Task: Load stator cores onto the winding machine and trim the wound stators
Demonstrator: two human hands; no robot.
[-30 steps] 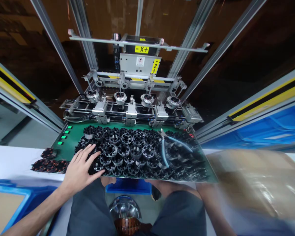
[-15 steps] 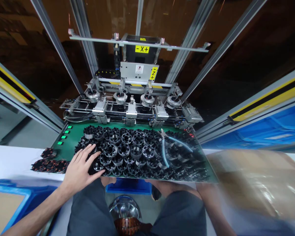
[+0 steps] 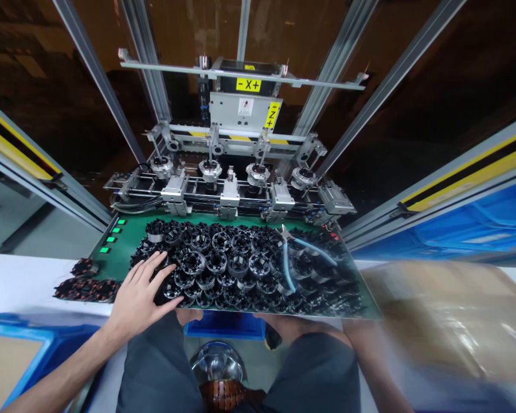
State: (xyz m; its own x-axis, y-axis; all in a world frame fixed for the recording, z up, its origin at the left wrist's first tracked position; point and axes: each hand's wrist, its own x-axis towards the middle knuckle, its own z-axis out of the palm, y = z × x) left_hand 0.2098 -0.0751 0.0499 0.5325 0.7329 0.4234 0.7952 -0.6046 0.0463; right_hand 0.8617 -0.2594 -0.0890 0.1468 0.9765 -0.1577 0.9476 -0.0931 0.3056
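My left hand lies with fingers spread over the left end of a dense pile of black ring-shaped cores, which look like motor stators. Its fingertips touch the nearest rings, and nothing is gripped. Cutting pliers with light blue handles rest on the pile, jaws pointing away from me. Under the rings is a green board. Only my right forearm shows at lower right; the hand is hidden at the board's front edge. Parts with copper-coloured windings lie left of my left hand.
Behind the board stands a machine with several holders carrying round parts. A brown carton, partly blurred, is at right, below blue bins. A blue crate stands lower left. Yellow-striped posts flank both sides.
The machine's head plate and its row of tool arms have shifted slightly upward, exposing thin rods above the round parts. My left hand, the pliers and the pile stay where they were.
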